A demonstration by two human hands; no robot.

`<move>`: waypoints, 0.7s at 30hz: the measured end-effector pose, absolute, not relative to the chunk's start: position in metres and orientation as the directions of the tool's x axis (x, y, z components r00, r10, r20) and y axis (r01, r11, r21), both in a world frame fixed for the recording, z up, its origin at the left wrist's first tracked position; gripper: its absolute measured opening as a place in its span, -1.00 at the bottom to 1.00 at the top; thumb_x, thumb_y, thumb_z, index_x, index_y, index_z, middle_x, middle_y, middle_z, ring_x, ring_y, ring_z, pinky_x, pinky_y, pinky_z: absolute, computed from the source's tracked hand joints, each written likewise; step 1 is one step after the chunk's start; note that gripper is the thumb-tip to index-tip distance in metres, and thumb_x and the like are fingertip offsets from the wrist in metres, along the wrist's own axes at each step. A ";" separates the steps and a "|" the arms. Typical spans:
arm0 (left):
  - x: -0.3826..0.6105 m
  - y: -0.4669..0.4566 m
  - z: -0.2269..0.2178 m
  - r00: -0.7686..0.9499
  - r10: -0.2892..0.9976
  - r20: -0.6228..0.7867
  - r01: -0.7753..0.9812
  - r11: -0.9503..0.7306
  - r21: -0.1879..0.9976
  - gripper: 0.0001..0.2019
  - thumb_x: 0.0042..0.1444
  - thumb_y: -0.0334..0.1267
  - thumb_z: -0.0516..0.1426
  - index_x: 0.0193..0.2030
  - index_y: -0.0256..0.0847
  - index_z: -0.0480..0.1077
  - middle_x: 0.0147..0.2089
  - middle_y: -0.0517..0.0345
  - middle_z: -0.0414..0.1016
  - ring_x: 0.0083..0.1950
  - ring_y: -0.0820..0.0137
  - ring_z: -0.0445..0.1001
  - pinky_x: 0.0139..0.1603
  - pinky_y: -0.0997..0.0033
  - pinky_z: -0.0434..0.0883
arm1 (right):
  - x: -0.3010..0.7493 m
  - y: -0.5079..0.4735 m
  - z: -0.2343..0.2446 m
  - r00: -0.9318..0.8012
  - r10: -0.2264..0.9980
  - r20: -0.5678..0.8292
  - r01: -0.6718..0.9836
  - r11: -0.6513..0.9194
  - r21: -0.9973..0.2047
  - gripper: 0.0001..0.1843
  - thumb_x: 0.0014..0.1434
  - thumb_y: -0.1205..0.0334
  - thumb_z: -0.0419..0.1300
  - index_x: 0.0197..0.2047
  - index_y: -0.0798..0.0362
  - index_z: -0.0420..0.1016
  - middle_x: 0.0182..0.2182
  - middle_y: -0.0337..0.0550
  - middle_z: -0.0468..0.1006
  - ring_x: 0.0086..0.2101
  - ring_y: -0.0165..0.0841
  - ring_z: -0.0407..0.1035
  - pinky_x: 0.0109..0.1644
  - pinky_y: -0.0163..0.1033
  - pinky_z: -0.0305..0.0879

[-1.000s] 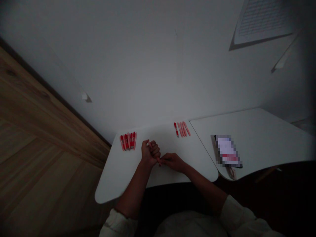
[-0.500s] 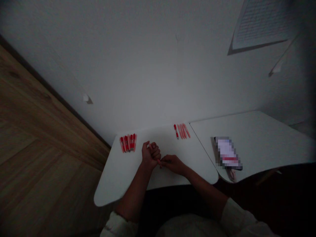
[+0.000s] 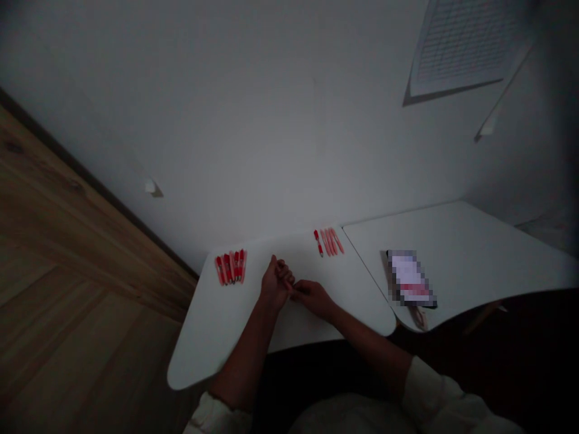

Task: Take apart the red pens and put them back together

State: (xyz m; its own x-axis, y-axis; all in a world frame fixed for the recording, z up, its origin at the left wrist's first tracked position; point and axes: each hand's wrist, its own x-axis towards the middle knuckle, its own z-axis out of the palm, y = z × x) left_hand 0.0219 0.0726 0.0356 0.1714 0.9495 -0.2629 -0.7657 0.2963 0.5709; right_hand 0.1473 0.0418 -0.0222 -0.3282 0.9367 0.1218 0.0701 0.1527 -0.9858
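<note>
Pen (image 3: 290,289) almost hidden where your hands meet, mid-counter (image 3: 212,337); only pink sliver shows, so long axis and tip direction unclear. Your left hand (image 3: 274,281) fisted round it, fingers curled tight, thumb up. Your right hand (image 3: 314,296) palm down, fingertips against left fist; can't tell its grip. Red pens (image 3: 230,268) just behind left hand, pink row (image 3: 328,241) farther right

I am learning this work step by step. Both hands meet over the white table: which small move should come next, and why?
Probably push the right hand slightly closer to the left hand. The left grip is closed like a fist, the right one touches it, and what lies between is too dark to see. Red pens lie nearby.
</note>
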 end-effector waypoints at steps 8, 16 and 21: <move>0.048 0.086 0.021 -0.050 0.972 -0.228 -0.599 0.154 0.786 -0.63 -0.01 0.06 0.17 -0.47 -0.22 0.23 -0.68 0.38 0.12 -0.64 0.55 0.19 -0.53 0.55 0.22 | 0.153 0.055 -0.001 -0.215 0.975 0.045 0.295 0.109 -0.949 -0.67 0.05 -0.04 0.18 -0.41 0.08 0.54 -0.53 -0.25 0.52 -0.45 -0.39 0.40 -0.38 -0.35 0.24; 0.046 0.075 0.007 -0.257 0.964 0.068 -0.083 -0.092 0.992 -0.63 0.15 0.01 0.02 0.01 -0.11 0.33 -0.11 0.05 0.39 -0.07 0.34 0.38 -0.12 0.37 0.32 | 0.186 0.079 0.018 -0.062 0.993 0.101 0.531 0.118 -0.839 -0.74 0.10 0.06 0.17 -0.33 0.04 0.57 -0.41 -0.18 0.60 -0.37 -0.36 0.46 -0.31 -0.35 0.27; 0.038 0.070 0.001 -0.203 0.975 0.092 0.077 -0.078 0.994 -0.64 0.16 -0.06 0.02 0.05 -0.12 0.32 -0.08 0.02 0.41 -0.01 0.29 0.38 0.01 0.26 0.26 | 0.211 0.116 0.031 0.021 0.991 0.131 0.809 0.061 -0.585 -0.75 0.17 0.15 0.10 -0.23 0.08 0.55 -0.28 -0.13 0.60 -0.26 -0.37 0.45 -0.18 -0.36 0.25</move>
